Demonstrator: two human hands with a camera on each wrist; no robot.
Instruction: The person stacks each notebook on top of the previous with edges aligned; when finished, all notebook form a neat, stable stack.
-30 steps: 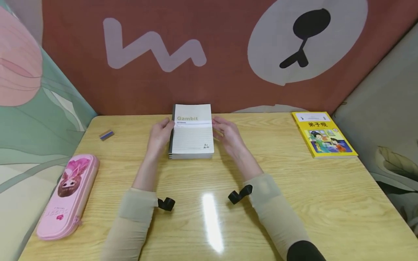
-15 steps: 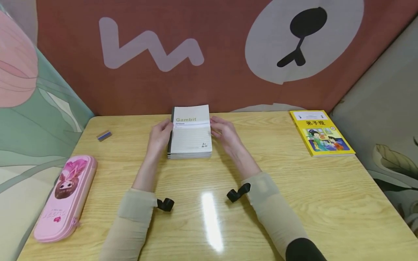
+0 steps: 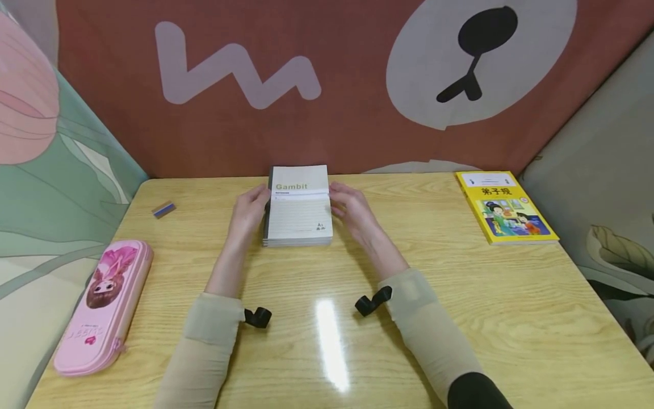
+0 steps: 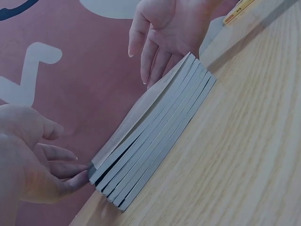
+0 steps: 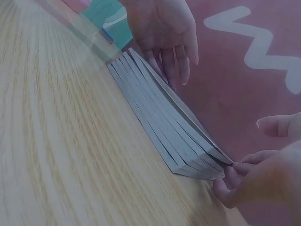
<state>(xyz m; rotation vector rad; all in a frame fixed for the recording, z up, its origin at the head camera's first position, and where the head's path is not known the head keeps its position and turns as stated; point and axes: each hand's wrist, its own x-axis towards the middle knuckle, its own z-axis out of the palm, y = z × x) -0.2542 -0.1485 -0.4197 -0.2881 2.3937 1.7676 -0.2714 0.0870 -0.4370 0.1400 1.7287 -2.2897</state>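
Observation:
A stack of several notebooks lies at the back middle of the table, the top one with a pale cover reading "Gambit" and a dark spine on the left. My left hand rests against the spine side, its fingertips at the edges and the thumb raised in the left wrist view. On the opposite side my right hand touches the stack's edge with extended fingers, the thumb held apart above. The right wrist view shows the notebooks' layered page edges, with the top cover lifting slightly.
A pink pencil case lies at the table's left edge, with a small eraser-like block behind it. A yellow picture book lies at the back right. A red printed wall covering rises behind the wooden table.
The notebooks in the stack line up slightly more evenly at the front than a second ago. My right fingers have drawn a little closer to the stack; the left hand has hardly moved.

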